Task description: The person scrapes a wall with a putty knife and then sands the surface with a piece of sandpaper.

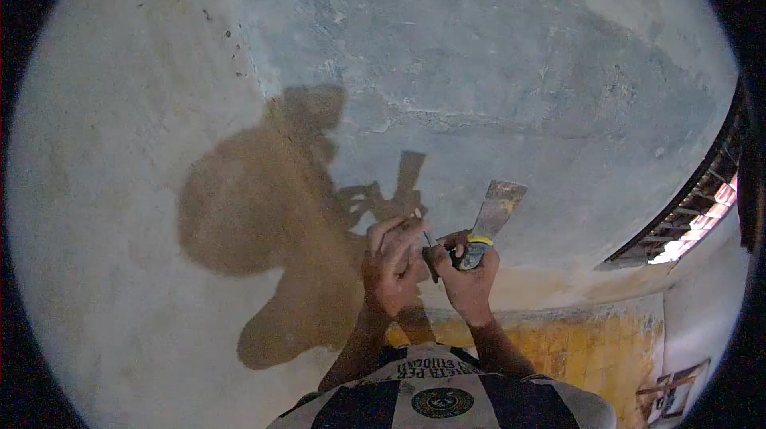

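Note:
My right hand [469, 289] grips a scraper [499, 209] with a wide, stained metal blade pointing up and a dark handle with a yellow collar. Between my two hands is a thin tool [431, 257] with a dark lower part, close to my right thumb. My left hand [392, 269] is raised beside it, its fingers bent and drawn together near the thin tool's upper end. What those fingers hold is too small to make out. Both hands are in front of a wall [479, 70] with a grey-blue rough patch.
A shadow [247, 197] of a head, arms and the scraper falls on the wall. A thin crack runs at the upper left. Roof tiles [690, 225] with a bright gap show at right, above a yellow wall section [590, 349]. A wooden-framed opening [674, 397] is at lower right.

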A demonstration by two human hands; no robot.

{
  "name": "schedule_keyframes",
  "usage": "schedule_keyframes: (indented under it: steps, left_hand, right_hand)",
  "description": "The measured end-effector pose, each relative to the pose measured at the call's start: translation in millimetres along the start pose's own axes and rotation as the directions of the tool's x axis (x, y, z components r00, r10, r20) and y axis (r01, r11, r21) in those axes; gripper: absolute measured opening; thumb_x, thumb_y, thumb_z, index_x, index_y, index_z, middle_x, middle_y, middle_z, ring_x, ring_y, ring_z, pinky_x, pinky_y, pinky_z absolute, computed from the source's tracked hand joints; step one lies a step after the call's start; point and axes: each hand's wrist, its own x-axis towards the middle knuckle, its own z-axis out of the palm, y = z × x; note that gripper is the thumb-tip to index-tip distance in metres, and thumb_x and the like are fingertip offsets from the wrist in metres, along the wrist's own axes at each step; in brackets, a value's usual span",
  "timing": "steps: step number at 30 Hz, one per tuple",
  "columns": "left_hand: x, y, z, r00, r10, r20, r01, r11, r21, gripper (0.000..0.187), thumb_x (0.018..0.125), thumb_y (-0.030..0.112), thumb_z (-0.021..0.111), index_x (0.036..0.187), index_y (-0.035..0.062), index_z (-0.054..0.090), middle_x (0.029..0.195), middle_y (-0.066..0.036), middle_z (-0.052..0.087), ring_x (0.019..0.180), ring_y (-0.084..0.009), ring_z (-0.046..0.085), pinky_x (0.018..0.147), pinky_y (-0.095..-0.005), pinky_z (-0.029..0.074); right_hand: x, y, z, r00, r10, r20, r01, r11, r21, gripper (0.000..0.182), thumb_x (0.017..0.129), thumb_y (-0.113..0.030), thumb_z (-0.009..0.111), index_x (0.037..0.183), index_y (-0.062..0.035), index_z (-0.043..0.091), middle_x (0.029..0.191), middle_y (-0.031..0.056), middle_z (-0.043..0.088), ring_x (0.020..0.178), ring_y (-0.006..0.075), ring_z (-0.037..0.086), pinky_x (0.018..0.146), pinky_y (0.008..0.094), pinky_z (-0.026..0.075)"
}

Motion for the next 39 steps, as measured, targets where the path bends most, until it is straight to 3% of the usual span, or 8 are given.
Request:
schedule_keyframes:
  steps: [4,10,13,25,30,33,38,39]
  left_hand:
    - [-11.7,-14.6,-4.9,1.000,0.022,0.011,-0.022,0.998,0.052,0.036,0.077,0.000,0.067,0.110,0.0125,0.073,0.116,-0.011,0.063,0.107,-0.0285,0.060,0.102,-0.0415,0.042]
    - [-19.9,-29.0,-1.3,0.997,-0.070,-0.036,0.064,0.988,-0.137,0.032,0.080,0.001,0.068,0.111,0.0086,0.066,0.107,-0.015,0.067,0.091,-0.0314,0.064,0.085,-0.0397,0.049]
    - [-18.7,-34.1,-12.1,0.995,-0.057,0.077,0.068,0.986,-0.155,0.033,0.080,0.003,0.068,0.112,0.0085,0.063,0.105,-0.015,0.066,0.094,-0.0338,0.064,0.084,-0.0419,0.049]
    - [-5.5,-42.3,-20.9,0.875,-0.359,0.324,0.407,0.909,-0.092,0.018,0.092,0.007,0.063,0.110,0.0018,0.061,0.103,-0.013,0.064,0.089,-0.0248,0.063,0.082,-0.0349,0.051]
    - [-43.6,-75.3,32.9,0.878,-0.478,0.019,0.433,0.778,-0.456,0.017,0.097,0.004,0.054,0.113,0.0013,0.056,0.093,-0.012,0.059,0.083,-0.0203,0.059,0.078,-0.0335,0.049]
    - [-38.1,-44.1,48.6,0.923,-0.217,-0.319,0.161,0.968,-0.192,0.019,0.102,0.011,0.049,0.116,-0.0006,0.053,0.091,-0.009,0.056,0.085,-0.0192,0.056,0.080,-0.0328,0.047]
    - [-52.4,-62.3,30.0,0.855,-0.433,0.285,0.507,0.581,-0.637,0.036,0.102,0.021,0.053,0.129,-0.0020,0.053,0.132,-0.017,0.058,0.125,-0.0273,0.054,0.107,-0.0354,0.043]
    - [-53.4,-59.4,32.4,0.909,-0.369,0.194,0.416,0.776,-0.474,0.039,0.102,0.020,0.052,0.133,-0.0029,0.048,0.133,-0.019,0.056,0.126,-0.0295,0.052,0.106,-0.0361,0.043]
  right_hand:
    - [-8.9,2.6,11.9,0.996,-0.085,0.029,0.087,0.992,-0.095,0.024,0.084,-0.003,0.074,0.083,-0.0047,0.050,0.078,0.0055,0.064,0.062,0.0097,0.058,0.055,0.0255,0.048]
    - [-6.5,-17.0,28.9,0.933,-0.352,0.079,0.346,0.808,-0.476,0.014,0.087,-0.003,0.072,0.086,-0.0028,0.057,0.077,0.0032,0.064,0.062,0.0072,0.057,0.053,0.0257,0.046]
    - [-3.4,15.9,26.6,0.933,-0.354,0.070,0.359,0.892,-0.275,0.012,0.086,-0.004,0.072,0.088,-0.0025,0.060,0.075,0.0042,0.065,0.061,0.0094,0.060,0.054,0.0277,0.046]
    - [-7.4,20.4,27.6,0.942,-0.302,0.148,0.335,0.810,-0.481,0.024,0.081,-0.013,0.073,0.101,-0.0037,0.064,0.086,0.0176,0.065,0.077,0.0386,0.066,0.067,0.0427,0.052]
    - [-6.3,7.9,37.5,0.899,-0.401,0.177,0.437,0.789,-0.433,0.023,0.080,-0.010,0.072,0.100,-0.0025,0.062,0.085,0.0181,0.063,0.075,0.0385,0.065,0.065,0.0421,0.050]
    - [-1.4,0.5,44.4,0.892,-0.424,0.156,0.449,0.792,-0.414,0.023,0.081,-0.009,0.072,0.100,-0.0024,0.062,0.084,0.0176,0.063,0.075,0.0372,0.066,0.065,0.0410,0.050]
    - [-2.8,3.7,46.5,0.930,-0.355,0.097,0.363,0.844,-0.394,0.020,0.083,-0.008,0.072,0.100,-0.0015,0.064,0.084,0.0140,0.067,0.073,0.0279,0.067,0.065,0.0364,0.051]
    - [-1.1,1.2,47.4,0.934,-0.347,0.087,0.355,0.867,-0.351,0.018,0.083,-0.007,0.073,0.098,-0.0012,0.066,0.083,0.0112,0.068,0.072,0.0218,0.066,0.064,0.0332,0.050]
